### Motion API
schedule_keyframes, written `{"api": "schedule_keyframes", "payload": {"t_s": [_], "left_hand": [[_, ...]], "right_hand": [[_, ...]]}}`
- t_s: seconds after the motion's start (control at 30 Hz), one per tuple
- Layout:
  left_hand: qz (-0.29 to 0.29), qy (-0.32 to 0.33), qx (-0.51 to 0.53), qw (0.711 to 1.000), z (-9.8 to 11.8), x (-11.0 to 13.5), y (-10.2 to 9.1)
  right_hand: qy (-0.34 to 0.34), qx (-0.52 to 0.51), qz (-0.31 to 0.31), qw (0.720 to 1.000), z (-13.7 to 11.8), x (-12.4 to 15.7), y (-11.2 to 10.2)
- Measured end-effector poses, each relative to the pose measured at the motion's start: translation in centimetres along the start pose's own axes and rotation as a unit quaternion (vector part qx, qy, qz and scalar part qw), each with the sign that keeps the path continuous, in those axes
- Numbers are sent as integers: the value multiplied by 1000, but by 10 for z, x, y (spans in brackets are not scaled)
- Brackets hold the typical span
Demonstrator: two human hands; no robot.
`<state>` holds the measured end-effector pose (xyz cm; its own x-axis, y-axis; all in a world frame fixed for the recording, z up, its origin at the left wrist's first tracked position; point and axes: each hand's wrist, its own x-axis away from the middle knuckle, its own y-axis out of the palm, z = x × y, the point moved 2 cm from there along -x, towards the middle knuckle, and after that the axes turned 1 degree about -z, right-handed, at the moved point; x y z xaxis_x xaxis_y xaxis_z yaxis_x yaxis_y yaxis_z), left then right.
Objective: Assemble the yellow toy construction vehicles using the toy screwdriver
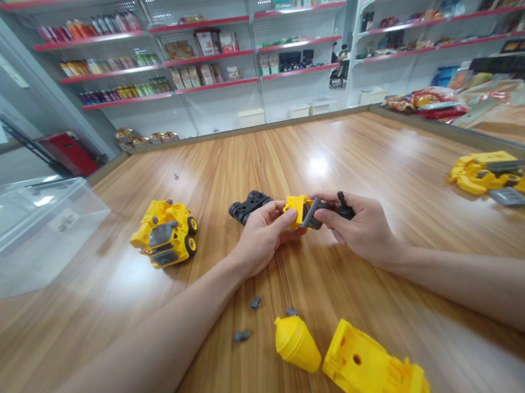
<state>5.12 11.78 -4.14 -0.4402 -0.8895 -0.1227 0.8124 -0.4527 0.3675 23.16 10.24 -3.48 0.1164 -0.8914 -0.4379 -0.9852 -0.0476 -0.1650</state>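
Small yellow toy part (pixel 296 209), held above the middle of the desk (pixel 387 154).

Left hand (pixel 262 237) grasps the yellow part. Right hand (pixel 362 229) pinches a dark grey piece (pixel 313 213) set against it. Black chassis (pixel 250 206) lies just behind the left hand. Yellow toy truck (pixel 166 233) sits toward the left edge, with a clear plastic box (pixel 19 232) beyond it. By the near edge, between the forearms, are grey screws (pixel 255 303), a yellow cone (pixel 296 344) and a yellow shell (pixel 375 373). More yellow toy parts (pixel 518 178) lie at the right edge.
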Motion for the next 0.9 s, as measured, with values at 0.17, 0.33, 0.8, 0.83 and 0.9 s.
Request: {"api": "schedule_keyframes", "payload": {"t_s": [0.17,0.33,0.8,0.83,0.9], "left_hand": [[-7,4,-29,1000,0,2,1],[1,25,-112,993,2,4,1],[2,73,-192,979,7,6,2],[-1,77,-190,979,7,6,2],[-8,83,-181,980,7,6,2]], "right_hand": [[-1,11,5,1000,-2,1,1],[21,-15,-14,1000,-4,2,2],[24,-37,-44,998,-4,5,6],[24,-27,-45,998,-4,6,6],[13,16,-43,999,-6,7,6]]}}
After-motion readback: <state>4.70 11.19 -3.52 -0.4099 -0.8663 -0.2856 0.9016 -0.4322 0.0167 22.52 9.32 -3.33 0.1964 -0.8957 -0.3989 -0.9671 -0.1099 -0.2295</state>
